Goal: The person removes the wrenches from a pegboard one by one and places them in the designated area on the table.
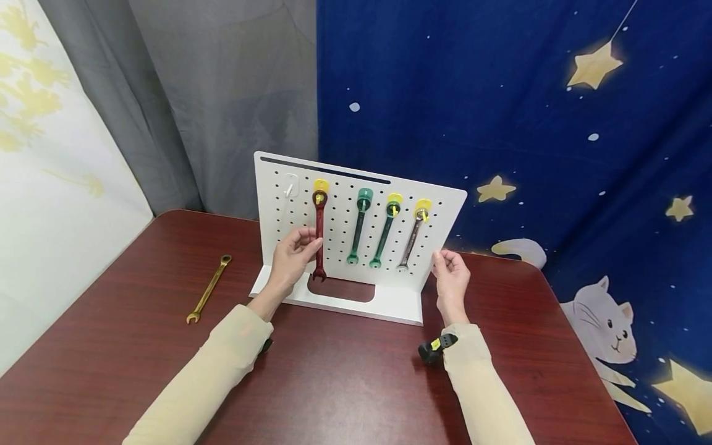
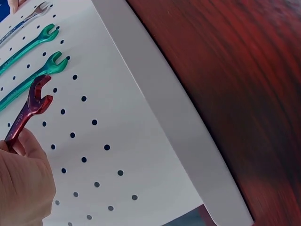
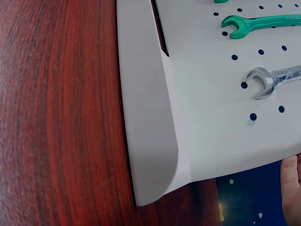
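- The red wrench [image 1: 319, 238] is hanging upright on the white pegboard [image 1: 450, 210], its ring end sitting on a yellow hook [image 1: 321, 185] near the board's top left and its open jaw end pointing down toward the board's foot.
- The left hand [image 1: 293, 254] is pinching the wrench's shank around mid-length, thumb on the front and fingers curling behind; the left wrist view is showing the thumb [image 2: 29, 143] pressing against the red handle [image 2: 21, 120] just below the open end.
- Judging by its look, the wrench is metal: stiff, fairly heavy for its size, and smooth enough to be slipping in a loose pinch, so a firm hold on the flat shank, where the hand already is, seems the sound place to be taking it.
- The right hand [image 1: 449, 278] is resting against the board's right edge, fingers close together and lightly bent, seemingly steadying it; only a fingertip is appearing in the right wrist view, so the exact contact is hard to tell.
- Two green wrenches [image 1: 358, 227] [image 1: 385, 232] and a silver wrench [image 1: 412, 238] are hanging in a row to the right of the red one, each on its own hook.
- A gold wrench [image 1: 208, 288] is lying flat on the dark red table [image 1: 345, 383], well apart to the left of the board.
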Demonstrator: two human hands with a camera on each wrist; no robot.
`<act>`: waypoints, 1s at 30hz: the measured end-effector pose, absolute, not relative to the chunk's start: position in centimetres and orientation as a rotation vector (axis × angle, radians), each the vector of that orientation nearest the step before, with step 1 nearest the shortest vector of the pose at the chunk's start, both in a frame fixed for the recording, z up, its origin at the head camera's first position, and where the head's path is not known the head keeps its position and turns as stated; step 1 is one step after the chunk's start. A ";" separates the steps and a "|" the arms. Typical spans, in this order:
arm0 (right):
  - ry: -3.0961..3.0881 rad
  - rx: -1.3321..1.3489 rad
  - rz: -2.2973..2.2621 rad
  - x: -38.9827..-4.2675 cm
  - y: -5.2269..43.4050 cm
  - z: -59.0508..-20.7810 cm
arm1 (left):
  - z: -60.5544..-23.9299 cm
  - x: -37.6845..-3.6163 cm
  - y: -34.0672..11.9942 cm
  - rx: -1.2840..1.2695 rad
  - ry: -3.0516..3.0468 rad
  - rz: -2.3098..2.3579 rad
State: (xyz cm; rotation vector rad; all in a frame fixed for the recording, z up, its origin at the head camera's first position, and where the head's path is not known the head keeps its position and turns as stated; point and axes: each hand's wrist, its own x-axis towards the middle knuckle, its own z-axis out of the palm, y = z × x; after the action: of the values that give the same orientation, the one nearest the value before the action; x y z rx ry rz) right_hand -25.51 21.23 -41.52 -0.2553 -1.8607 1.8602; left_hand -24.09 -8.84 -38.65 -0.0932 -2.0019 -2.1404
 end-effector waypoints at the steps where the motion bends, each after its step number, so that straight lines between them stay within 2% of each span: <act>1: -1.861 -0.257 1.861 -25.5 21.2 -41.5 | -38.6 -24.0 -9.0 -0.103 -2.010 -2.141; 30: -1.841 -0.277 1.892 -25.1 21.0 -41.1 | -37.4 -21.0 -11.2 -0.139 -2.125 -2.183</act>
State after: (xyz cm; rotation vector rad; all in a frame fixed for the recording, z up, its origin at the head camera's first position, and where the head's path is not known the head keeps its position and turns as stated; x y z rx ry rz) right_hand -25.06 21.02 -41.13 -0.2772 -1.8415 1.8916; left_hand -21.03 -11.23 -37.39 -0.1389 -2.1253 -2.1832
